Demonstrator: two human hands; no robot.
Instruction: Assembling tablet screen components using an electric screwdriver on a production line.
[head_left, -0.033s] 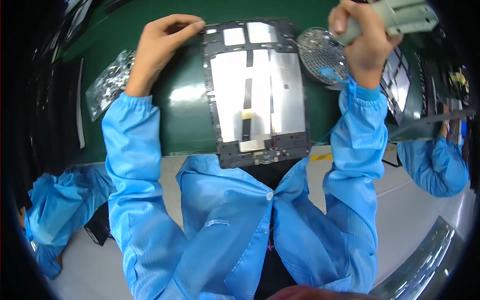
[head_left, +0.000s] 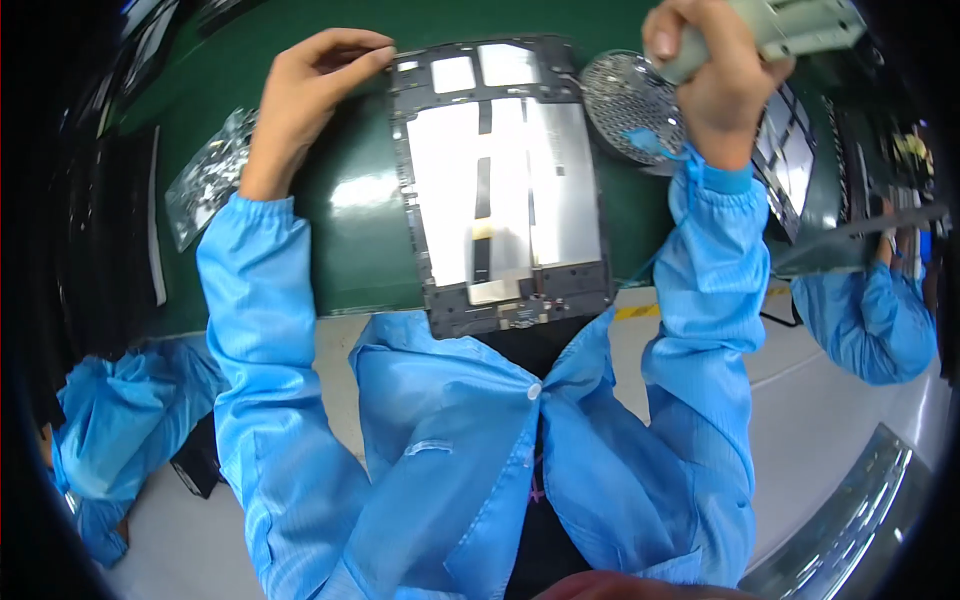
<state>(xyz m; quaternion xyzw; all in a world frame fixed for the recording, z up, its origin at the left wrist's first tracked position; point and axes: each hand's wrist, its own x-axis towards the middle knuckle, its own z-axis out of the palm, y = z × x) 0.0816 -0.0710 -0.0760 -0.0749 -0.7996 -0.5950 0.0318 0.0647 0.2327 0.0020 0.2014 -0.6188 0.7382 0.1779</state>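
Note:
An opened tablet [head_left: 505, 190] with a black frame and silver inner plates lies before me, its lower end over the table's near edge. My left hand [head_left: 315, 85] pinches its far left corner between thumb and fingers. In my right hand [head_left: 725, 85], at the far right, is a thick pale green handheld tool [head_left: 800, 25]; its exact kind is unclear. The fingers wrap around its body. Beneath and left of that hand sits a round dish with a dimpled surface [head_left: 625, 100]. A blue strap [head_left: 650, 143] hangs from the right cuff across the dish.
On the green table [head_left: 360, 240], a clear plastic bag of small parts [head_left: 210, 180] lies left of my left arm. Another tablet panel [head_left: 785, 155] rests to the right. Dark panels [head_left: 120, 220] stand at far left. Blue-sleeved people [head_left: 865, 320] sit at both sides.
The tablet, both hands and the surroundings appear slightly farther left in the view. Both grips look the same.

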